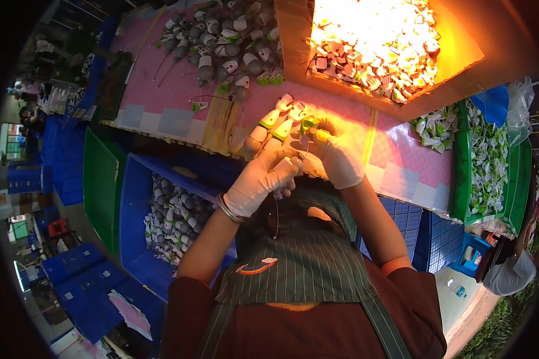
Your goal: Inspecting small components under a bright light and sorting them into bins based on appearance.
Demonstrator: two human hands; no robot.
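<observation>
nearest, a striped apron (305,263) over a dark red top, both forearms rising from it and meeting at the near edge of the pink-covered worktable (401,161), which serves here as the landmark. left hand (259,179), white-gloved with thin bangles at the wrist, is curled shut around a small grey-and-white toy mouse (287,170), held just off the table's near edge; likely kept that close to the body so the thin cord hanging from it drops free over the apron. right hand (336,157), also gloved, is bent at the wrist with fingers pinched on a small green-and-yellow tag (309,124) right above the mouse, the two hands touching, apparently so tag and toy stay lined up. just beyond the hands on the table lie a few tagged mice (275,122) in a loose row, within short reach. below the table's near edge on the left, a blue crate (135,239) holds many more mice, beside a green crate (102,179). at the table's right end a green bin (461,179) is full of green-and-white tags. farther across the table, a pile of grey mice (221,42), and a cardboard box (455,54) of paper pieces under glaring light.
</observation>
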